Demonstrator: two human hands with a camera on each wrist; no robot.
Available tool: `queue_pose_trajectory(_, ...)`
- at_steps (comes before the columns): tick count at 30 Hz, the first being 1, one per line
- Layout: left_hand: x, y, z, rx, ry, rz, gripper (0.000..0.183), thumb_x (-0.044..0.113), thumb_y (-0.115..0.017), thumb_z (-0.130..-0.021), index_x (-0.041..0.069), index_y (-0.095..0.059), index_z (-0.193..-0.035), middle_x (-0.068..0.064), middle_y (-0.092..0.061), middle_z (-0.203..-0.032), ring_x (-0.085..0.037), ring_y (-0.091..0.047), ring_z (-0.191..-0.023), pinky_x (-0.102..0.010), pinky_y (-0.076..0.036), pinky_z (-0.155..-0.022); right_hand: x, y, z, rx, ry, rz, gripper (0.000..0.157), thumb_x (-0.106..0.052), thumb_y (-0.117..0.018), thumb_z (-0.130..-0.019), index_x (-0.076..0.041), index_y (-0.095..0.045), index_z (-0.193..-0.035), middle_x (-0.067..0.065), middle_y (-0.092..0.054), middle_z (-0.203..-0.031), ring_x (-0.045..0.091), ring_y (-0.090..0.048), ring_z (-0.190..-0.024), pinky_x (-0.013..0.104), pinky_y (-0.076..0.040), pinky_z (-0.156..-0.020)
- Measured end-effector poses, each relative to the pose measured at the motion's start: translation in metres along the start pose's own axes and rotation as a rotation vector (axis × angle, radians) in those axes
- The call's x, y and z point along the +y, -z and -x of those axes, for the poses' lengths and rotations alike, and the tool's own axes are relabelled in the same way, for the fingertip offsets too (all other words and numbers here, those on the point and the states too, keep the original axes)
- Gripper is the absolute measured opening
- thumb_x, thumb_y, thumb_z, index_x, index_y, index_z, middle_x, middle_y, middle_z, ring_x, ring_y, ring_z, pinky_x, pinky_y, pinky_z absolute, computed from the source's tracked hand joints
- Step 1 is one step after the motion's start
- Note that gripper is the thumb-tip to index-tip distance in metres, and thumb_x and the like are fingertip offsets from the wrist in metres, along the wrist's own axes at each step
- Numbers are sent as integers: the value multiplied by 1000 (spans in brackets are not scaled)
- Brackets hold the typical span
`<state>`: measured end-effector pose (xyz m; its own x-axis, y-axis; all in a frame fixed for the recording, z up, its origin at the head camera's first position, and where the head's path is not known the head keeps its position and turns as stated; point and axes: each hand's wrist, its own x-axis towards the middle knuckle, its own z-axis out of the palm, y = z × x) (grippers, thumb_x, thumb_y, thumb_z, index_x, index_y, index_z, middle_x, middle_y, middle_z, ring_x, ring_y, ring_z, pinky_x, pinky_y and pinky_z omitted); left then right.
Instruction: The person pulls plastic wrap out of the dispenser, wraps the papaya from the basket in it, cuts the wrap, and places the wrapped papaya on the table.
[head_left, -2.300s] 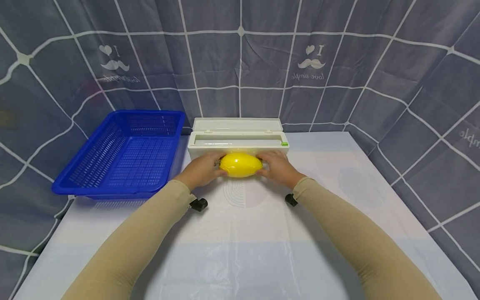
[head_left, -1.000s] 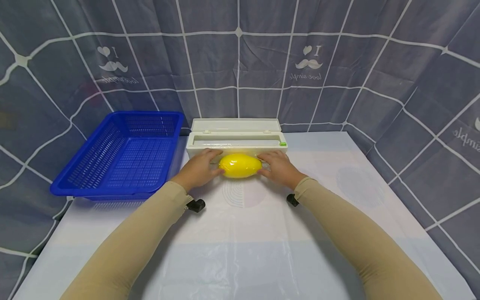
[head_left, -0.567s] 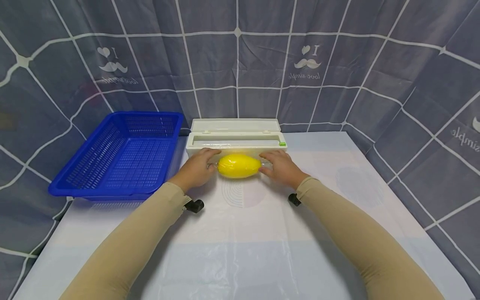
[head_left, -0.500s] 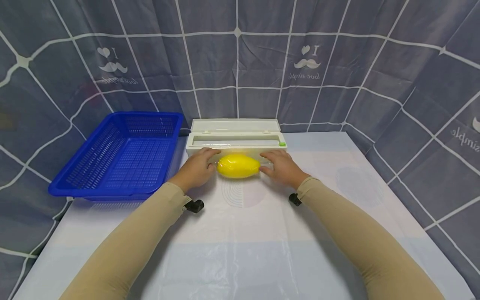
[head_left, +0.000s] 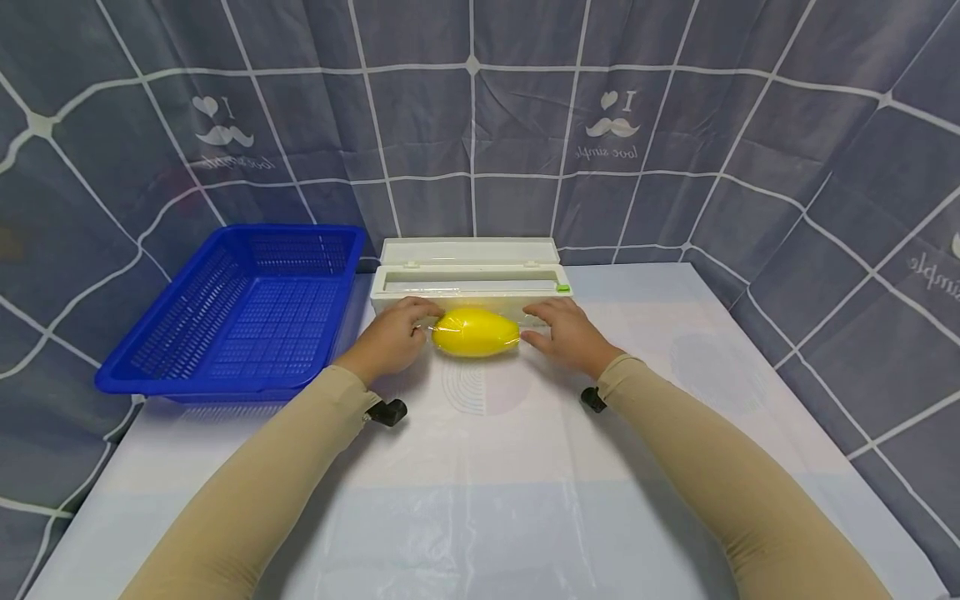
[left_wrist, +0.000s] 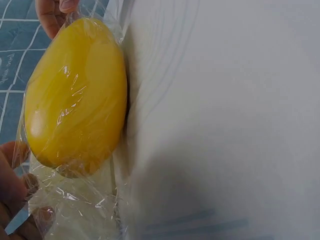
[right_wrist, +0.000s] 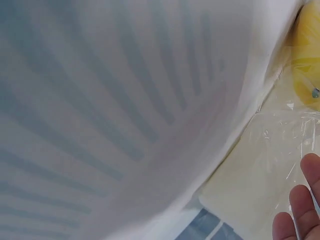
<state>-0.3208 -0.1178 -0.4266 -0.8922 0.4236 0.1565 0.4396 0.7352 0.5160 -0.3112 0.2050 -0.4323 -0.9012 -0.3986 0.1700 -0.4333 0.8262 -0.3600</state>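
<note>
Yellow and shiny, the fruit [head_left: 476,332] lies in front of the white box [head_left: 390,293] in the head view, between the left hand [head_left: 396,335] and the right hand [head_left: 566,333]. The box's lid [head_left: 470,250] is tipped back towards the curtain [head_left: 420,108], and a green tab [head_left: 563,288] shows at its right end. A blue basket [head_left: 187,386] stands to the left on the pale surface [head_left: 480,533]. Beige sleeves [head_left: 255,483] cover both arms. The right hand's thumb and forefinger are spread apart at the fruit's right end; the left hand is just beside the opposite end. From the left wrist, clear film [left_wrist: 70,195] wraps the fruit and trails in creases from its near end over the left hand's fingers; I cannot tell whether they pinch it. Fingers of the right hand show at the fruit's far end. From the right wrist, more film stretches from the fruit, at the upper right edge, across the box's pale side, with three of the right hand's fingers extended at the film. Blue stripes fan out over the surface beside the box.
</note>
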Motion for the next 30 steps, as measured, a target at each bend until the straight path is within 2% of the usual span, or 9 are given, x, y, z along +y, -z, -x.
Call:
queue_pose_trajectory(7,-1,1,-2,43,37,-12,52,-1,-40,-95,10,-68,-138,-9,-59,-150,-35,-50,-145,-53,-37,-124,2,1,1,24,-11,10,53,-36,-65,-105,-4,-59,-146,15,-61,-149,38,-46,-144,53,-30,-126)
queue_pose_trajectory(12,0,2,-3,143,46,-3,51,-3,-39,-94,9,-69,-134,-12,-60,-148,-37,-54,-141,-54,-39,-121,6,4,1,137,-43,5,51,-35,-66,-104,-3,-61,-144,18,-63,-144,40,-48,-138,54,-32,-124)
queue_pose_trajectory(15,2,3,-3,205,36,7,49,-1,-40,-95,7,-68,-135,-15,-61,-147,-39,-54,-140,-56,-38,-121,9,6,0,210,-78,-21,54,-34,-67,-103,-1,-58,-145,22,-56,-147,45,-43,-140,57,-30,-123)
queue_pose_trajectory(18,5,4,-4,238,15,-6,45,5,-43,-99,7,-66,-137,-16,-61,-146,-39,-54,-140,-58,-37,-121,15,7,-2,242,-113,-47,62,-33,-68,-102,3,-52,-149,27,-49,-152,49,-37,-144,59,-28,-124)
queue_pose_trajectory(23,14,6,-6,225,-7,-9,42,17,-52,-103,8,-62,-144,-16,-59,-150,-39,-51,-143,-60,-32,-124,27,10,-10,195,-196,-70,78,-37,-69,-101,6,-37,-158,30,-37,-163,52,-29,-151,60,-25,-127)
queue_pose_trajectory(30,24,8,-10,145,-8,-8,51,27,-56,-105,10,-53,-153,-15,-51,-159,-37,-43,-151,-62,-25,-126,39,11,-19,106,-295,-130,92,-44,-67,-102,6,-20,-165,25,-24,-172,50,-21,-157,57,-21,-131)
